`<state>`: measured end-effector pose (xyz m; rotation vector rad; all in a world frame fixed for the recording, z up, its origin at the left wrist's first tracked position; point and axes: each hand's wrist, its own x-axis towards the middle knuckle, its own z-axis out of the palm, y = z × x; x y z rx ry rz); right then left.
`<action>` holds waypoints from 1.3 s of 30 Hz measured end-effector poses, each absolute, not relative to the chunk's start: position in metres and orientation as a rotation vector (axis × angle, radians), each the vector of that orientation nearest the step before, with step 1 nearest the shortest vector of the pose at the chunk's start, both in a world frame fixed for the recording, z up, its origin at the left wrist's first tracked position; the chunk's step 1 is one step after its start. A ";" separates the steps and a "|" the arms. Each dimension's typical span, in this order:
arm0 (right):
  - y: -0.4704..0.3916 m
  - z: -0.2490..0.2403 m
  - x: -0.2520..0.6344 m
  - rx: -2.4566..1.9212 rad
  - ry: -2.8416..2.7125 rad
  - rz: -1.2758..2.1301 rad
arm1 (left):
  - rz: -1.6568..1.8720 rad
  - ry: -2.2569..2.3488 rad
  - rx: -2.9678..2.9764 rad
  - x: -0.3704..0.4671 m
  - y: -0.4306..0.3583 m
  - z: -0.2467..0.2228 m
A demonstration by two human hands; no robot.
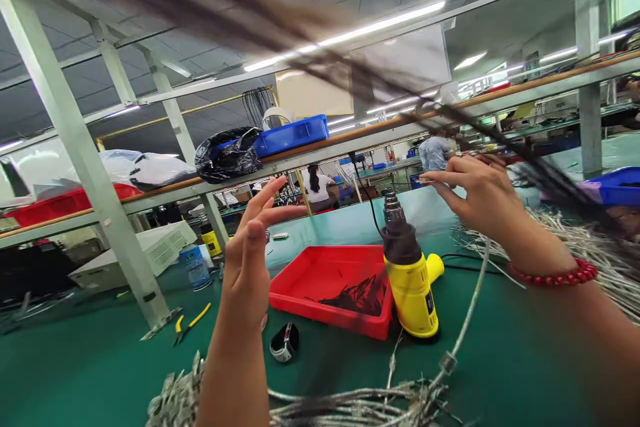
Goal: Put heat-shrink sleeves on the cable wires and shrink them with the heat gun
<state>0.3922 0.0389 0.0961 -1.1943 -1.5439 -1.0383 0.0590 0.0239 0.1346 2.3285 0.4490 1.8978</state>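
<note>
Head view: bare green tabletop (85, 360) is stretching left of the pliers (185, 329). Your left hand (253, 247) is spreading its fingers; your right hand (483, 193) is hovering above the grey cable (471, 303), grip unclear. Yellow heat gun (410, 290) and red tray (320, 313) are standing between.

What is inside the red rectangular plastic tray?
A loose pile of thin black pieces lies in the red rectangular plastic tray, mostly toward its near right side. Whatever may be beneath the pile is covered, so I cannot tell.
</note>
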 end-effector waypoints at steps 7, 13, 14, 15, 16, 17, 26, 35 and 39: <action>0.036 0.098 0.389 -1.185 -1.546 -1.037 | 1.851 0.532 2.342 0.054 0.029 0.133; 0.041 0.096 0.381 -1.186 -1.508 -1.043 | 1.831 0.576 2.327 0.061 0.028 0.131; 0.043 0.095 0.379 -1.196 -1.508 -1.045 | 1.826 0.586 2.339 0.061 0.028 0.131; 0.045 0.093 0.378 -1.210 -1.516 -1.042 | 1.829 0.583 2.347 0.061 0.028 0.131; 0.048 0.092 0.376 -1.224 -1.527 -1.035 | 1.830 0.578 2.350 0.061 0.028 0.131; 0.049 0.091 0.375 -1.236 -1.537 -1.024 | 1.835 0.573 2.348 0.061 0.028 0.131; 0.049 0.090 0.369 -1.234 -1.539 -0.946 | 1.835 0.570 2.355 0.059 0.031 0.131; 0.046 0.093 0.369 -1.224 -1.545 -0.840 | 1.788 0.635 2.342 0.063 0.030 0.132; 0.046 0.096 0.368 -1.152 -1.578 -0.565 | 1.800 0.651 2.317 0.062 0.032 0.132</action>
